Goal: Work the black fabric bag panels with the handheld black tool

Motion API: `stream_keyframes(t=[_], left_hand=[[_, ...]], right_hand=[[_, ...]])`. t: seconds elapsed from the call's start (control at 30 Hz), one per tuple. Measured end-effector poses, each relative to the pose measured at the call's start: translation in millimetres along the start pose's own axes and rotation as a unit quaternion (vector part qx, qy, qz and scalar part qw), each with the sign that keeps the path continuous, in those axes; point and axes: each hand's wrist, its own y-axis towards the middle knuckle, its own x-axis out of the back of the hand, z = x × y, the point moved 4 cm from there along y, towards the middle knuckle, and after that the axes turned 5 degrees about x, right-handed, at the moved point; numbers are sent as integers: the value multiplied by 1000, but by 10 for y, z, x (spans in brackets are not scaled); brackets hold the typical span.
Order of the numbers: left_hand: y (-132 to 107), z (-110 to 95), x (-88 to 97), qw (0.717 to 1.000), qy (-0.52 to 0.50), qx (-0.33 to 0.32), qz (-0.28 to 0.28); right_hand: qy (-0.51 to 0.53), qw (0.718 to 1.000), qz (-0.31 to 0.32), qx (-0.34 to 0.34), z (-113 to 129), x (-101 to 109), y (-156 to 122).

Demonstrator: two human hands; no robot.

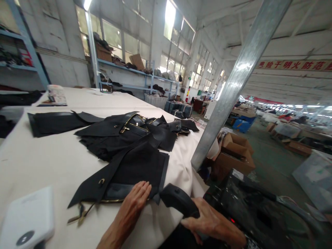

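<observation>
My left hand (pixel 138 195) lies flat on the near edge of a black fabric piece (pixel 135 167), fingers stretched out and close together. This piece has a smooth dark strip, a small metal ring and a gold zipper (pixel 111 200) along its near edge. Metal zipper pulls (pixel 79 216) hang from its left end. Wrapped round a black hand tool with a thick curved handle (pixel 178 200) is my right hand (pixel 203 219). The tool's front end is just right of the fabric; its underside is hidden. Behind them lies a pile of black pieces with gold zippers (pixel 129 126).
A white cloth (pixel 52 148) covers the table. At its near left stands a white device (pixel 28 218). A slanted metal post (pixel 233 83) rises at the right edge. Beyond it are cardboard boxes (pixel 234 155) and a dark machine (pixel 249 204) with a red light.
</observation>
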Motion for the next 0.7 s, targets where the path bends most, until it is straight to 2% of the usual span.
stream_keyframes(t=[0.27, 0.33, 0.43, 0.53, 0.7], left_hand=[[-51, 39, -25, 997, -73, 25, 0], [-61, 46, -41, 996, -83, 29, 1], [-64, 43, -52, 997, -68, 30, 0], [-59, 35, -50, 998, -62, 29, 2], [-58, 47, -51, 997, -77, 29, 5]], right_hand=[[17, 998, 50, 22, 192, -77, 255], [22, 999, 29, 40, 258, -3, 287], [10, 998, -36, 59, 324, 184, 249], [-13, 998, -43, 43, 314, 268, 144], [-15, 1000, 14, 12, 188, 65, 78]])
